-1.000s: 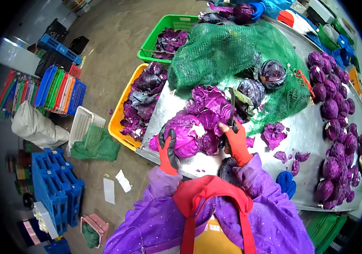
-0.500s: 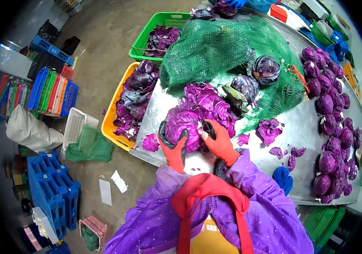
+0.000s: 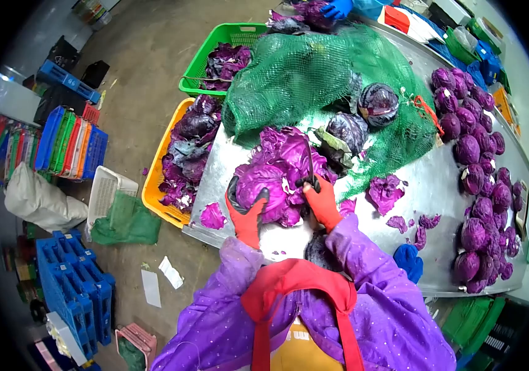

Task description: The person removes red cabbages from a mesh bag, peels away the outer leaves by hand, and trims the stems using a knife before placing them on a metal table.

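Note:
My left hand (image 3: 247, 213), in a red and black glove, grips the left side of a purple cabbage (image 3: 260, 188) low over the metal table. To its right my right hand (image 3: 320, 199), gloved alike, is closed around a knife (image 3: 310, 162) whose thin dark blade points up, just beside the cabbage. Loose purple leaves (image 3: 289, 145) lie behind and beside the cabbage. A torn leaf (image 3: 213, 216) rests on the table left of my left hand. Two darker, untrimmed cabbages (image 3: 348, 131) (image 3: 378, 104) sit behind, on a green net (image 3: 295, 77).
Many trimmed cabbages (image 3: 474, 185) line the right side of the metal table (image 3: 363, 260). Leaves fill a yellow crate (image 3: 150, 185) and a green crate (image 3: 197, 67) at left. A blue cloth (image 3: 408, 262) lies near the front edge. Another person's blue-gloved hand (image 3: 337, 8) is at the top.
My right hand has moved off the cabbage, slightly rightward, and the knife blade now stands upright in view. The whole view has shifted slightly. My left hand still holds the cabbage.

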`<state>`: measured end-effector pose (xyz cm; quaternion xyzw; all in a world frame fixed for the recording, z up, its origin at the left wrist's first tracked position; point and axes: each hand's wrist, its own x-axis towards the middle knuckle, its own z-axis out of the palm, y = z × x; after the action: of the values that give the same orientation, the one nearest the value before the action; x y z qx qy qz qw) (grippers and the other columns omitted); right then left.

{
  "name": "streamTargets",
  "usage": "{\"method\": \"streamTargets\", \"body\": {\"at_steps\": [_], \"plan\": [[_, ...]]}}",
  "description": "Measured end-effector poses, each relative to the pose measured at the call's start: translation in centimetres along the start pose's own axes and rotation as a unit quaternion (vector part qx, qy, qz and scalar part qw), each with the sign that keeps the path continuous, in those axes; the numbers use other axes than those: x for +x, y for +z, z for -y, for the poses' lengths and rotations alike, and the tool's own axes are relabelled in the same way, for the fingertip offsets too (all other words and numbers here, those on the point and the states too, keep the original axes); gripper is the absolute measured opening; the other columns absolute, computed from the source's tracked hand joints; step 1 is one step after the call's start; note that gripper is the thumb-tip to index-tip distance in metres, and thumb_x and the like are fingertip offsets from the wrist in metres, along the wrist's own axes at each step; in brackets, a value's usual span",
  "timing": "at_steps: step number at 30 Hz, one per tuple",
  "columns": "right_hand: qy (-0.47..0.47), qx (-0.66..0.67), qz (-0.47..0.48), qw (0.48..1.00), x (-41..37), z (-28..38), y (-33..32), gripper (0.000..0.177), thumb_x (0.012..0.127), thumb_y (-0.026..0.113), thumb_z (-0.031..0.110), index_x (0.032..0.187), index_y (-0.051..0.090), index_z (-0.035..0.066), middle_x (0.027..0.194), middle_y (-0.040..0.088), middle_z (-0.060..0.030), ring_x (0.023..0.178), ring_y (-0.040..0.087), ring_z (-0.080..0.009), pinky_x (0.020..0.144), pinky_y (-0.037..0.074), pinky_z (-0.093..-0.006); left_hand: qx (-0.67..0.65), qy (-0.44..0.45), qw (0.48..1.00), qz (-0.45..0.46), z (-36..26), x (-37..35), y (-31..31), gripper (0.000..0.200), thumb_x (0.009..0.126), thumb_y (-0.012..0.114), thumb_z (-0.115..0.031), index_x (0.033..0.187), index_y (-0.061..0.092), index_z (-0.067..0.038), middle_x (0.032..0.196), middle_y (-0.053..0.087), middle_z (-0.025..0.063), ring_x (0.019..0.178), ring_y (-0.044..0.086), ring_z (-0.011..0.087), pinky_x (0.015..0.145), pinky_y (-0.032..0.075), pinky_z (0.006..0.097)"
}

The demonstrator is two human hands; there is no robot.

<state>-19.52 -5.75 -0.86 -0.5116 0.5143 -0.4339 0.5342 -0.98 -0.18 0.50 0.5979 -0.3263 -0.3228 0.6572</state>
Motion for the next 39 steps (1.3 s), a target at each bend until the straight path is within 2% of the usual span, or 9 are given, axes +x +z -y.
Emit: {"method": "streamTargets", "body": {"at_steps": [8, 13, 19, 21, 29, 31, 33, 35, 39], "plan": [[0.02, 0.049, -0.004, 0.999, -4.1, 3.7, -3.6, 0.041, 0.089, 0.068, 0.018, 0.124, 0.058, 0.0, 0.101, 0.066, -0.0039, 0.09, 0.058, -0.0108, 0.081, 0.046, -0.0265, -0.442, -0.379, 0.804, 0.123, -6.6, 1.7, -2.7, 0.09, 0.077, 0.047, -0.08, 0.145, 0.04, -0.021, 0.148, 0.041, 0.0097, 0.132, 0.041, 0.0394, 0.102, 0.036, 0.0676], [0.117, 0.082, -0.068, 0.987, -9.0, 3.1, -8.1, 0.038, 0.092, 0.062, 0.023, 0.126, 0.06, 0.005, 0.096, 0.066, -0.0025, 0.077, 0.056, -0.0085, 0.065, 0.045, -0.0245, -0.015, -0.077, 0.948, 0.309, 2.0, 0.2, -2.5, 0.084, 0.08, 0.064, -0.057, 0.146, 0.032, -0.016, 0.144, 0.043, 0.0098, 0.13, 0.044, 0.0326, 0.11, 0.036, 0.0488], [0.057, 0.099, -0.182, 0.977, -16.6, 1.6, -11.7, 0.033, 0.093, 0.062, 0.019, 0.12, 0.062, 0.001, 0.1, 0.066, -0.0059, 0.093, 0.058, -0.0121, 0.084, 0.046, -0.0285, -0.245, -0.32, 0.8, 0.445, 0.2, -2.1, 8.7, 0.072, 0.087, 0.054, -0.054, 0.144, 0.035, -0.015, 0.14, 0.045, 0.0105, 0.127, 0.046, 0.0304, 0.109, 0.037, 0.0466], [0.115, 0.218, -0.195, 0.949, -18.9, 3.8, -13.5, 0.038, 0.096, 0.059, 0.028, 0.125, 0.058, 0.004, 0.097, 0.069, -0.0088, 0.064, 0.062, -0.0131, 0.057, 0.049, -0.0252, -0.226, -0.329, 0.775, 0.49, 0.1, -4.1, 12.3, 0.068, 0.09, 0.051, -0.053, 0.143, 0.036, -0.014, 0.139, 0.046, 0.0108, 0.126, 0.047, 0.0297, 0.109, 0.037, 0.0459], [-0.014, 0.223, -0.362, 0.905, -21.8, 9.2, -25.0, 0.039, 0.091, 0.066, 0.016, 0.125, 0.055, 0.001, 0.102, 0.064, -0.0042, 0.096, 0.058, -0.0115, 0.085, 0.046, -0.0262, 0.054, 0.082, 0.672, 0.734, -0.3, -16.4, 28.8, 0.059, 0.096, 0.042, -0.052, 0.141, 0.039, -0.013, 0.136, 0.049, 0.012, 0.124, 0.048, 0.0279, 0.109, 0.037, 0.045], [-0.031, 0.276, -0.411, 0.868, -22.6, 6.1, -28.9, 0.031, 0.092, 0.065, 0.013, 0.119, 0.059, 0.0, 0.101, 0.065, -0.0043, 0.093, 0.059, -0.0113, 0.084, 0.047, -0.0267, 0.328, 0.499, 0.473, 0.649, -6.5, -20.7, 32.6, 0.067, 0.091, 0.046, -0.057, 0.142, 0.039, -0.014, 0.139, 0.047, 0.0128, 0.126, 0.047, 0.0297, 0.109, 0.036, 0.0486], [-0.05, 0.336, -0.446, 0.828, -24.2, 4.2, -31.9, 0.02, 0.09, 0.065, 0.01, 0.107, 0.064, 0.0, 0.094, 0.067, -0.0026, 0.086, 0.061, -0.0102, 0.079, 0.049, -0.0256, 0.513, 0.841, 0.003, 0.172, -9.3, -24.3, 35.8, 0.076, 0.087, 0.05, -0.061, 0.144, 0.037, -0.014, 0.141, 0.046, 0.0124, 0.129, 0.045, 0.0296, 0.109, 0.035, 0.0505], [-0.107, 0.365, -0.455, 0.805, -26.3, 4.2, -34.9, 0.018, 0.09, 0.066, 0.011, 0.104, 0.065, 0.001, 0.09, 0.067, -0.0017, 0.082, 0.061, -0.0088, 0.074, 0.049, -0.0245, 0.396, 0.719, -0.404, -0.403, -7.7, -26.0, 37.0, 0.081, 0.086, 0.049, -0.065, 0.147, 0.034, -0.014, 0.144, 0.044, 0.0125, 0.131, 0.043, 0.0306, 0.11, 0.034, 0.0519], [-0.115, 0.304, -0.519, 0.791, -31.1, 9.0, -41.5, 0.017, 0.089, 0.068, 0.014, 0.1, 0.063, 0.002, 0.078, 0.065, -0.0014, 0.057, 0.056, -0.0079, 0.05, 0.046, -0.0231, 0.282, 0.536, -0.549, -0.575, -5.9, -28.1, 43.0, 0.073, 0.093, 0.037, -0.065, 0.149, 0.032, -0.019, 0.147, 0.04, 0.0154, 0.132, 0.042, 0.0386, 0.109, 0.034, 0.058]]}}
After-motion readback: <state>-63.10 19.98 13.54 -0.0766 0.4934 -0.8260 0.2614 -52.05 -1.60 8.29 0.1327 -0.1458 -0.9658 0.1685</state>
